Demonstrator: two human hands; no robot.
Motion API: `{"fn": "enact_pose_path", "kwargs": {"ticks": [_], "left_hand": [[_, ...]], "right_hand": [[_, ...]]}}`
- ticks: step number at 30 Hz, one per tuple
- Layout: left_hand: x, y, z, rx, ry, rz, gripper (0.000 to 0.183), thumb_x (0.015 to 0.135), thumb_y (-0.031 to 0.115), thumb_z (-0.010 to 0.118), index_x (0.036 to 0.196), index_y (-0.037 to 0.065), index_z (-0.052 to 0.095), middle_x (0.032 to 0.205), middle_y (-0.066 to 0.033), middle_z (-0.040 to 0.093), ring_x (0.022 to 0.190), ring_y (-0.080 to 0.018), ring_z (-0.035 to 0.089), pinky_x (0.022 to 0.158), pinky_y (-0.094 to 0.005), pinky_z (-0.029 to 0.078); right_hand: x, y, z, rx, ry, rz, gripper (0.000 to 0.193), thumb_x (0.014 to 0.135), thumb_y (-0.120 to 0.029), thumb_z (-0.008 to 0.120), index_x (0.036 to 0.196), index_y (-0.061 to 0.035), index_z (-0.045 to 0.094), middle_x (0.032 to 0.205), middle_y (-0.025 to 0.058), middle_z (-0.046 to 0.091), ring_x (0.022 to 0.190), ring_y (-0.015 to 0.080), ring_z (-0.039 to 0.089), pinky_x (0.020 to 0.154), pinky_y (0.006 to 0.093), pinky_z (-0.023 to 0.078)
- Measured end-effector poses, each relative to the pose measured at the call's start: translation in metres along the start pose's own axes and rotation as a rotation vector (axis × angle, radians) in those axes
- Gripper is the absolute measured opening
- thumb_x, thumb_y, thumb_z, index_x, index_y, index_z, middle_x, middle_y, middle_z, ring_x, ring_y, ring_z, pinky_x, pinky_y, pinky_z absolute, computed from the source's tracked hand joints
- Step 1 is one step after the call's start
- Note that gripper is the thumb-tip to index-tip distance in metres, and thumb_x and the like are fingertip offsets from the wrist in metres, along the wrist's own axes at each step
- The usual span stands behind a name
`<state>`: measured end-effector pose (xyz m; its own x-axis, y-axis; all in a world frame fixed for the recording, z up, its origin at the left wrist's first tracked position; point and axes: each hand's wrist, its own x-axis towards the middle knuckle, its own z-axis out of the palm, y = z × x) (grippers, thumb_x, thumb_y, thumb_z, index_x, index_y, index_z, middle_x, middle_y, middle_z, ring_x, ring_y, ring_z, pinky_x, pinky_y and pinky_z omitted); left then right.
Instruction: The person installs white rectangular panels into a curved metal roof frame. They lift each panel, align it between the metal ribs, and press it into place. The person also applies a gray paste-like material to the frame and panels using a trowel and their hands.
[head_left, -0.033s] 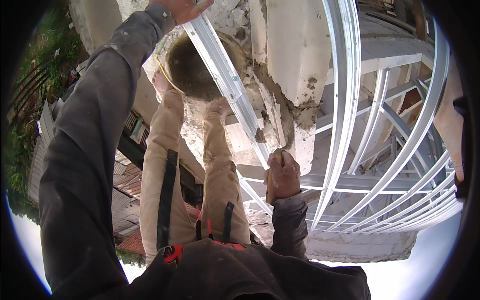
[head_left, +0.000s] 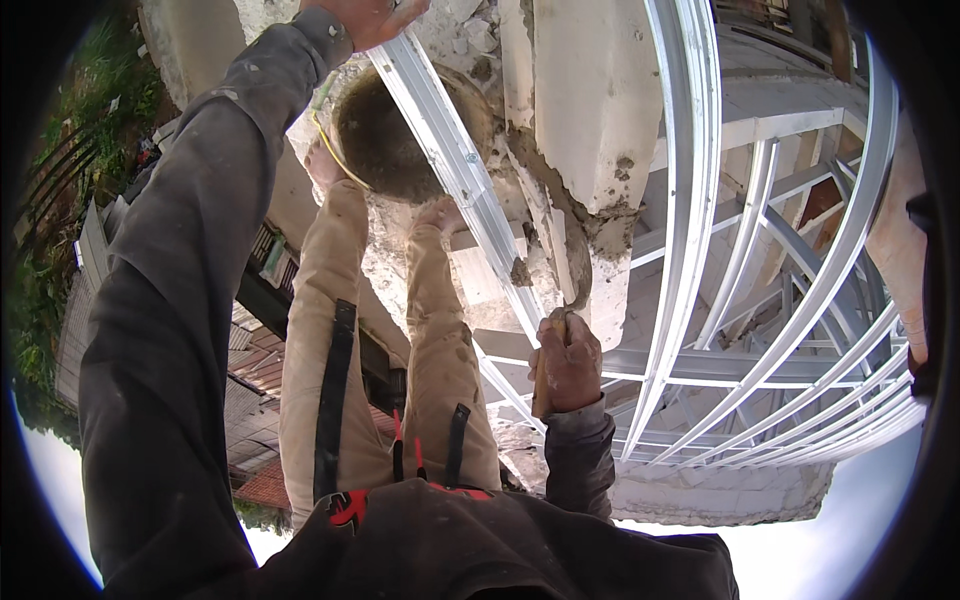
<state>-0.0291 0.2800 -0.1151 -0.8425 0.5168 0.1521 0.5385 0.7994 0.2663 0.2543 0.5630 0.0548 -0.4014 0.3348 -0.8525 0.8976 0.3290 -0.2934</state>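
Note:
My right hand (head_left: pixel 570 360) is closed around the wooden handle (head_left: pixel 542 385) of a trowel. The trowel's mortar-smeared blade (head_left: pixel 577 265) points away from me, beside the broken edge of a pale wall block (head_left: pixel 595 110). Grey mortar (head_left: pixel 612 232) clings along that edge. At the top of the head view, my left hand (head_left: pixel 365 18) lies at the far end of a silvery metal profile (head_left: pixel 445 145), one digit stretched out; the frame edge cuts off part of it. The profile slants past a round bucket (head_left: pixel 385 130) holding a dark grey mix.
My bare feet (head_left: pixel 437 213) are by the bucket, near a yellow cord (head_left: pixel 330 145). To the right stand long metal rails (head_left: pixel 690 200) and a lattice of thinner bars (head_left: pixel 800 400). Tiled roofs (head_left: pixel 262 350) and greenery (head_left: pixel 95 130) lie far below on the left.
My right hand has turned and shifted slightly, and more of the trowel blade shows beside the block. My left hand has stayed in place.

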Motion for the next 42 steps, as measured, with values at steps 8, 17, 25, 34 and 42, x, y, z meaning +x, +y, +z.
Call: {"fn": "enact_pose_path", "kwargs": {"ticks": [8,17,25,34,42], "left_hand": [[0.003,-0.001,-0.001,0.017,-0.018,0.019,0.028,0.072,0.036,0.059,0.083,0.011,0.068,0.081,-0.0102,0.066,0.084,-0.0296,0.059,0.084,-0.043,0.043],[0.0,-0.002,0.001,0.047,-0.049,0.038,0.032,0.073,0.037,0.057,0.088,0.012,0.068,0.087,-0.0103,0.067,0.091,-0.0279,0.06,0.091,-0.0433,0.041],[0.001,-0.004,0.003,0.056,-0.062,0.05,0.03,0.073,0.037,0.058,0.085,0.012,0.067,0.083,-0.0096,0.066,0.086,-0.0285,0.06,0.087,-0.0436,0.041],[0.0,-0.002,0.002,0.09,-0.048,0.011,0.028,0.072,0.037,0.058,0.084,0.013,0.067,0.078,-0.0102,0.065,0.082,-0.0294,0.059,0.084,-0.0435,0.043],[-0.001,0.0,0.004,0.108,-0.102,-0.042,0.029,0.073,0.038,0.058,0.085,0.014,0.068,0.082,-0.0117,0.067,0.086,-0.0289,0.061,0.087,-0.0427,0.043]], "right_hand": [[0.052,-0.009,0.029,0.036,-0.079,0.0,0.02,0.09,-0.022,0.057,0.095,-0.0039,0.05,0.075,0.0038,0.051,0.054,0.0108,0.05,0.045,0.0267,0.043],[-0.033,-0.008,-0.008,0.146,0.048,0.039,0.02,0.09,-0.015,0.056,0.089,0.0047,0.051,0.056,0.0058,0.05,0.04,0.013,0.047,0.038,0.0281,0.039],[-0.012,-0.019,-0.016,0.072,-0.007,-0.025,0.019,0.091,-0.016,0.052,0.092,0.0032,0.051,0.052,0.0049,0.049,0.04,0.0124,0.046,0.04,0.0269,0.039],[-0.031,-0.004,-0.016,-0.321,-0.094,-0.05,0.017,0.091,-0.011,0.049,0.095,0.0045,0.052,0.059,0.0078,0.049,0.053,0.0163,0.052,0.05,0.0305,0.042],[-0.049,0.004,-0.039,0.068,0.036,0.0,0.015,0.09,-0.015,0.053,0.088,0.0002,0.053,0.061,0.0069,0.055,0.047,0.0118,0.051,0.041,0.027,0.038]]}}
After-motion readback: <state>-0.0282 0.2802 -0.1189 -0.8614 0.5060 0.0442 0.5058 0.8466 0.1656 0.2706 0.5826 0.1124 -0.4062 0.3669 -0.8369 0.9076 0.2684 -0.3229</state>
